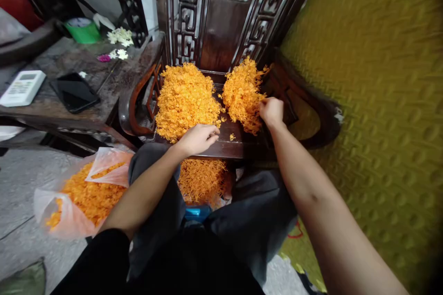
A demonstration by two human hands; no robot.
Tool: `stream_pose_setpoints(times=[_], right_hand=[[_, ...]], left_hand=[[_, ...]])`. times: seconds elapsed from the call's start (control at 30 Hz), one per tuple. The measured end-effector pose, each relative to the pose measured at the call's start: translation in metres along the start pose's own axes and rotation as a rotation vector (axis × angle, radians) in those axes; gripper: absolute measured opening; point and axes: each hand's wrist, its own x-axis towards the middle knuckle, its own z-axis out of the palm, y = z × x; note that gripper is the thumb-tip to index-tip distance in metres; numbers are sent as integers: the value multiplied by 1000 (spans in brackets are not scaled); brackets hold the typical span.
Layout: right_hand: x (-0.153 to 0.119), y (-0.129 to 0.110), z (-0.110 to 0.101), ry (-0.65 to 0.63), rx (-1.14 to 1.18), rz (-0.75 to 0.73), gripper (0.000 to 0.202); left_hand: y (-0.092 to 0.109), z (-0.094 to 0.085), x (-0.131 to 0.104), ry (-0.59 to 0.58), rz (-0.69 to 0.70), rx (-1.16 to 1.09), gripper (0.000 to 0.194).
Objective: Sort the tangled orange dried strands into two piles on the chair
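A large heap of small orange flowers (188, 101) covers the left part of the dark wooden chair seat (226, 144). To its right is a smaller heap of orange flowers (244, 94). My right hand (272, 111) is closed at the right edge of the smaller heap, its fingertips pinched among the blossoms. At the front of the larger heap, my left hand (200, 139) hovers low over the seat edge, fingers stretched to the right and thumb slightly apart, nothing visible in it. A few loose blossoms (232, 137) lie between the heaps.
Between my knees, a container of thin orange pieces (202, 179) sits below the seat. A plastic bag of orange petals (90, 193) rests on the floor at left. The side table holds a phone (75, 92), a white remote (22, 88) and green tape (82, 31). Yellow padding (374, 101) stands right.
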Motion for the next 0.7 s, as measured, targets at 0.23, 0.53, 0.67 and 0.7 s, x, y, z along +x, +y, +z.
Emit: stream_pose_setpoints(times=[0.23, 0.53, 0.67, 0.7], right_hand=[[-4, 20, -33, 650, 542, 215, 39], [-41, 32, -64, 248, 485, 264, 34], [-52, 37, -83, 261, 403, 204, 35], [-56, 38, -90, 282, 390, 186, 34]], left_hand=[[22, 29, 65, 138, 24, -13, 32], [3, 67, 231, 63, -395, 502, 134], [-4, 119, 267, -4, -389, 549, 131], [-4, 132, 274, 30, -377, 558, 121]])
